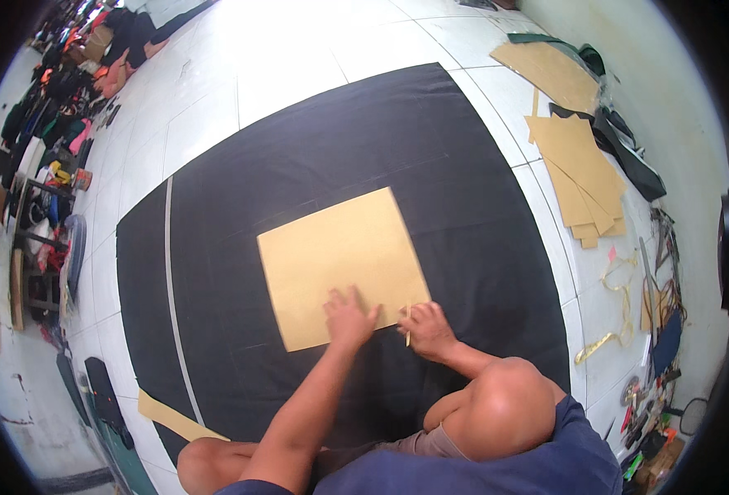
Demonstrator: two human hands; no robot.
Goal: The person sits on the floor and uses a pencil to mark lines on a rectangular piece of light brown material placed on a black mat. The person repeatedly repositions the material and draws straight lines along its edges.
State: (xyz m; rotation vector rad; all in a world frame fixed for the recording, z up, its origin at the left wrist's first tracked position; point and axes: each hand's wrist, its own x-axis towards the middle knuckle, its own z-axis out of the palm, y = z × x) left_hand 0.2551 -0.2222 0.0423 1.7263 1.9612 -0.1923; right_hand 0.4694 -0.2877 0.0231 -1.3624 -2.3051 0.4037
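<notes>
A square sheet of tan card (pixel 331 256) lies on a large black sheet of fabric (pixel 496 247) spread over the floor. My left hand (pixel 350 320) is open, its fingers spread flat on the card's near part. At the card's near right corner, my right hand (pixel 430 332) is closed around a thin, pale yellow, pencil-like stick (pixel 407 327). The stick stands roughly upright beside the card's edge; its tip is too small to make out. Faint pale lines show on the fabric beyond and left of the card.
Stacked tan card pieces (pixel 579 173) lie on white tiles to the right, near a yellow tape (pixel 599 346) and scattered tools. A grey strip (pixel 174 289) crosses the fabric's left side. Another card strip (pixel 179 418) lies by my left knee. Piled goods line the far left.
</notes>
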